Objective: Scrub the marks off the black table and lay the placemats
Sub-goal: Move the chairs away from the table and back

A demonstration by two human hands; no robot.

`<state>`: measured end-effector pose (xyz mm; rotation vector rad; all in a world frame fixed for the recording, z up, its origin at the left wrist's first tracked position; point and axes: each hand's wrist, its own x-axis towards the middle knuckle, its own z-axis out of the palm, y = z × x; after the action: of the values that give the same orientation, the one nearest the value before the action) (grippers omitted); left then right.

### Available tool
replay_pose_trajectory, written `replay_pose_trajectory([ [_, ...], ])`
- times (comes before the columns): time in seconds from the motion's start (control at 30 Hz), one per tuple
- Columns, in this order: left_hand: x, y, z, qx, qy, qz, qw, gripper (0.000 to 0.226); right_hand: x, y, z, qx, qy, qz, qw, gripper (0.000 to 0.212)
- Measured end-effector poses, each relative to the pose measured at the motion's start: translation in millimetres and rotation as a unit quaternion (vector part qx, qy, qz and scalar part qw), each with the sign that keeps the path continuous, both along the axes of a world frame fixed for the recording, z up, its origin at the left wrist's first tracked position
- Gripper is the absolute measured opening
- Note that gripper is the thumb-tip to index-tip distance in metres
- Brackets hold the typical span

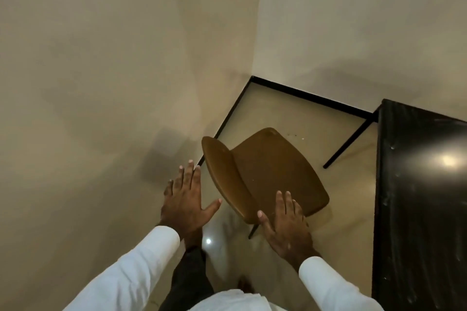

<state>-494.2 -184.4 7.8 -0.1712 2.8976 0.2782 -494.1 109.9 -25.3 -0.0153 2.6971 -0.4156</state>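
Fingers of both hands spread wide, nothing held. Left hand (184, 199) poised in air at 9 o'clock of chair (267, 174), thumb near backrest, apart. Right hand (285, 222) laid flat over seat's near corner; contact likely, not certain. Table (419, 204) at 3 o'clock, whitish marks seen on gloss top, unscrubbed. Placemats not seen.

Risks judged: chair tipped or scraped into wall if shoved one-handed; table leg (346, 144) caught by seat; no cloth in hand, scrubbing delayed.

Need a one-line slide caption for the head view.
Both open hands, left and right, over a brown chair beside the black table.
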Motion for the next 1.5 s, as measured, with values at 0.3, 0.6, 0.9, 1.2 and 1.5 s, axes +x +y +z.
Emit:
replay_pose_trajectory([
  [0.3,-202,-31,-7,-0.045,-0.007,-0.163,0.986,0.12,-70,-36,-15,0.001,-0.054,-0.17,0.984,0.099],
  [0.6,-310,-34,-28,-0.074,-0.143,-0.286,0.945,0.112,-102,-77,-20,-0.021,-0.113,-0.306,0.945,0.099],
  [0.9,-309,-33,-81,0.054,-0.314,-0.135,0.938,0.105,-70,-83,-50,-0.067,-0.211,-0.33,0.918,0.102],
  [1.2,-333,-37,-106,0.079,-0.381,-0.09,0.917,0.095,-57,-91,-76,-0.234,-0.249,-0.51,0.789,0.087],
  [1.5,-371,-24,-117,0.159,-0.547,0.066,0.819,0.082,-71,-77,-97,-0.3,-0.263,-0.617,0.678,0.111],
])
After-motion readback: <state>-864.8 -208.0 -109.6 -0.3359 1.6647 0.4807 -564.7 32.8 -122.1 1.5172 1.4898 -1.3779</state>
